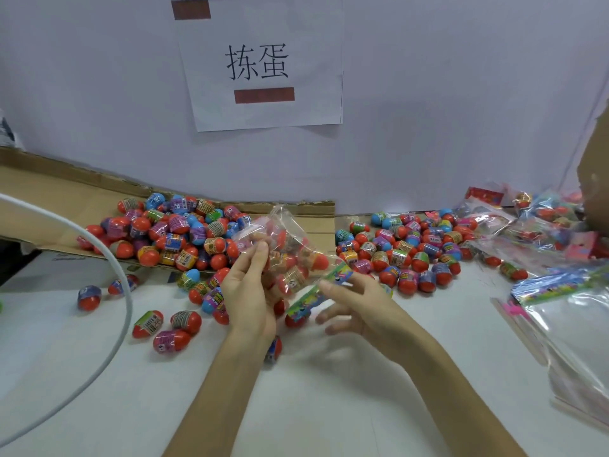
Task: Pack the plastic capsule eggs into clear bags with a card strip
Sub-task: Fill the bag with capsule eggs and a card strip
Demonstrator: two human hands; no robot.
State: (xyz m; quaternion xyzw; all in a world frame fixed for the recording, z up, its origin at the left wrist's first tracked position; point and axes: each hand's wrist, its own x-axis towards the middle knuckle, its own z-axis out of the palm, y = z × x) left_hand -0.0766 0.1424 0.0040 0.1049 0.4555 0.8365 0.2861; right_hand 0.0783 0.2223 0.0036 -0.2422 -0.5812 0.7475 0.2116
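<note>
— Holding what, above the middle of the tabletop [329,407]?

— Gripping a clear bag [290,245] of eggs [318,260] in the left hand [250,291], lifted off the surface. Seemingly pinching a card strip [306,298] in the right hand [359,305], thumb on top, other fingers loosely spread.

— Lying which way?

— Slanted: low end toward the near left, high end toward the far right, touching the bag's lower right edge. Nearer the right hand, so probably for that hand to slide in.

— Anything in the way?

— Loose eggs [412,255] heaped toward the far edge on both sides, a few directly underneath. Empty bags [573,338] at the right edge and a white cable [127,285] at the left, both well apart.
</note>
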